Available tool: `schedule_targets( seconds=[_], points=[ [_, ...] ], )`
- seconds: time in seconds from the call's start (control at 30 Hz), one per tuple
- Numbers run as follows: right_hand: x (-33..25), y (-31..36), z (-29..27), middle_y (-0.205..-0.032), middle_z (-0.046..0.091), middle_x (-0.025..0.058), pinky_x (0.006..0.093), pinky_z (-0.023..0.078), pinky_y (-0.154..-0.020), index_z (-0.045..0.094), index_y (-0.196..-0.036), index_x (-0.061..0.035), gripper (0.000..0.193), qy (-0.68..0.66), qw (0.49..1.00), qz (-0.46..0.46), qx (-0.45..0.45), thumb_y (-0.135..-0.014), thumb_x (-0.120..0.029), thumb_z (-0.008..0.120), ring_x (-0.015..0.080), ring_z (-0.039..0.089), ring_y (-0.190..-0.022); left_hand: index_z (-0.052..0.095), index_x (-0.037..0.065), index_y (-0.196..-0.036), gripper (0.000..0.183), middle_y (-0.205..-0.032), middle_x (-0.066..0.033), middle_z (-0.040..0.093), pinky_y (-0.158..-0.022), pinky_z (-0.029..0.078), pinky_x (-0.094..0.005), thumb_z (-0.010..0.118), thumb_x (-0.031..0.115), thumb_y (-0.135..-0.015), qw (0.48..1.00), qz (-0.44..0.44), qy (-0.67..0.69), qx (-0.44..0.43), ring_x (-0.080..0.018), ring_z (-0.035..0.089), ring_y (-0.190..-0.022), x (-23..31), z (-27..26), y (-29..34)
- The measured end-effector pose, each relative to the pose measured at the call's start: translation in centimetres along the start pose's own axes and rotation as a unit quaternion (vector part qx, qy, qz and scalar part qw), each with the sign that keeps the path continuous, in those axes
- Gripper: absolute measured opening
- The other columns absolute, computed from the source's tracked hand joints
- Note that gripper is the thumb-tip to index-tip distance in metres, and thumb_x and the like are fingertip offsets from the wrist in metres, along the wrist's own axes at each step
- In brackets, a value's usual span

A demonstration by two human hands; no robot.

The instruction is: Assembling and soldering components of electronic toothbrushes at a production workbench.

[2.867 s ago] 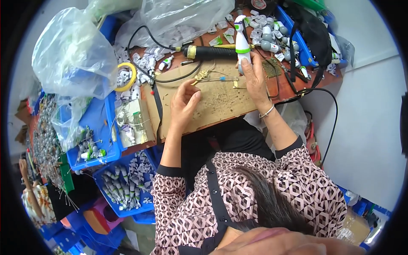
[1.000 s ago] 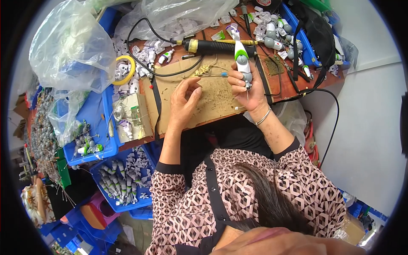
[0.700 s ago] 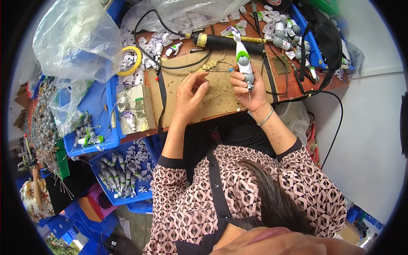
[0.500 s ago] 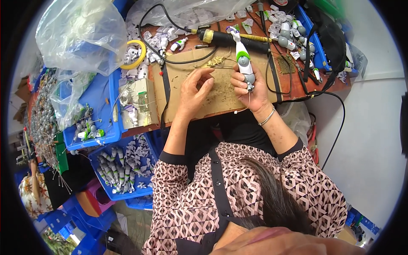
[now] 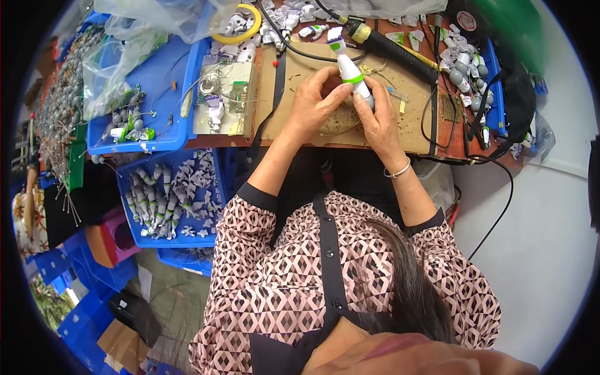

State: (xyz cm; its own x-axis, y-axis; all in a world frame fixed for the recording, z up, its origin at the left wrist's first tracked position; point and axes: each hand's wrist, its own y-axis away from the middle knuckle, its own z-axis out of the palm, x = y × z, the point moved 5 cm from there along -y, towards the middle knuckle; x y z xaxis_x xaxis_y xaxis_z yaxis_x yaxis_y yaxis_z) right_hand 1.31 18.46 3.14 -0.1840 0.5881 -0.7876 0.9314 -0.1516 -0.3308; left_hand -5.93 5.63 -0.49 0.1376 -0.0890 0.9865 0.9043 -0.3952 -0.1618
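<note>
A white toy limb (image 5: 351,72) stands tilted between my two hands, above a cardboard sheet. It has a bright green band, grey joint parts at its lower end and a purple-trimmed tip at the top. My left hand (image 5: 314,105) grips its left side, thumb against the lower part. Around the grey lower end close the thumb and fingers of my right hand (image 5: 380,122). My fingers partly hide this end. The cardboard (image 5: 306,59) under it is strewn with brownish crumbs.
A black-handled tool (image 5: 394,53) with a cable lies behind my hands. At the left are a blue tray (image 5: 169,134), a small circuit board (image 5: 239,94) and a yellow tape roll (image 5: 255,31). A lower blue bin (image 5: 128,228) holds several limbs. Loose parts crowd the right side.
My left hand, empty before, has come over to the toy limb and now grips it too. The limb has turned, and its tip looks different. The whole view has shifted slightly.
</note>
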Motion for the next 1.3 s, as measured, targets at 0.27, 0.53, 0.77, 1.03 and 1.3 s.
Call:
schedule_targets(
  seconds=[0.27, 0.53, 0.77, 1.03, 1.3],
  points=[
    [-1.4, -0.1, 0.2, -0.111, 0.054, 0.0166, 0.0397, 0.044, -0.089, 0.051, -0.122, -0.0007, 0.044, 0.128, 0.988, -0.088, 0.02, -0.086, -0.019, 0.068, 0.0324, 0.055, -0.103, 0.061, -0.002, -0.112, 0.038, -0.089, -0.0085, 0.068, -0.071, 0.05, -0.028, 0.065, 0.027, -0.089, 0.999, -0.001, 0.034, -0.013, -0.0121, 0.063, -0.079, -0.6, -0.1, 0.1],
    [-1.3, -0.1, 0.6, -0.11, 0.054, 0.015, 0.0385, 0.044, -0.086, 0.05, -0.121, -0.0016, 0.049, 0.074, 0.996, -0.042, 0.006, -0.084, -0.026, 0.072, 0.0296, 0.055, -0.1, 0.061, -0.003, -0.107, 0.036, -0.086, -0.0085, 0.068, -0.069, 0.049, -0.0283, 0.064, 0.029, -0.09, 0.999, -0.01, 0.028, -0.014, -0.0129, 0.062, -0.078, -0.4, -0.2, 0.0],
    [-1.0, -0.1, 0.5, -0.104, 0.057, 0.0127, 0.0371, 0.045, -0.083, 0.05, -0.12, -0.0015, 0.055, 0.048, 0.998, -0.029, -0.006, -0.085, -0.039, 0.071, 0.0266, 0.056, -0.095, 0.061, -0.002, -0.106, 0.037, -0.085, -0.008, 0.067, -0.07, 0.049, -0.0289, 0.065, 0.031, -0.089, 0.998, -0.014, 0.057, -0.004, -0.0129, 0.061, -0.077, -0.4, -0.1, 0.0],
    [-1.3, 0.4, 0.8, -0.109, 0.055, 0.0114, 0.0295, 0.046, -0.077, 0.05, -0.124, -0.0011, 0.057, 0.06, 0.996, -0.043, -0.046, -0.086, -0.039, 0.07, 0.0196, 0.056, -0.091, 0.057, -0.001, -0.117, 0.039, -0.095, -0.0075, 0.065, -0.071, 0.05, -0.0288, 0.056, 0.031, -0.095, 0.992, -0.017, 0.121, -0.011, -0.0122, 0.06, -0.078, -1.0, -0.2, -0.1],
    [-0.5, -3.0, -3.3, -0.105, 0.059, 0.0068, 0.0208, 0.046, -0.065, 0.05, -0.126, -0.0053, 0.035, -0.067, 0.996, -0.01, -0.053, -0.097, -0.025, 0.057, 0.0089, 0.058, -0.079, 0.053, 0.001, -0.129, 0.045, -0.098, -0.0082, 0.064, -0.071, 0.049, -0.0269, 0.05, 0.032, -0.096, 0.972, -0.118, 0.008, -0.204, -0.0145, 0.061, -0.084, 2.4, -3.2, 0.4]
  ],
)
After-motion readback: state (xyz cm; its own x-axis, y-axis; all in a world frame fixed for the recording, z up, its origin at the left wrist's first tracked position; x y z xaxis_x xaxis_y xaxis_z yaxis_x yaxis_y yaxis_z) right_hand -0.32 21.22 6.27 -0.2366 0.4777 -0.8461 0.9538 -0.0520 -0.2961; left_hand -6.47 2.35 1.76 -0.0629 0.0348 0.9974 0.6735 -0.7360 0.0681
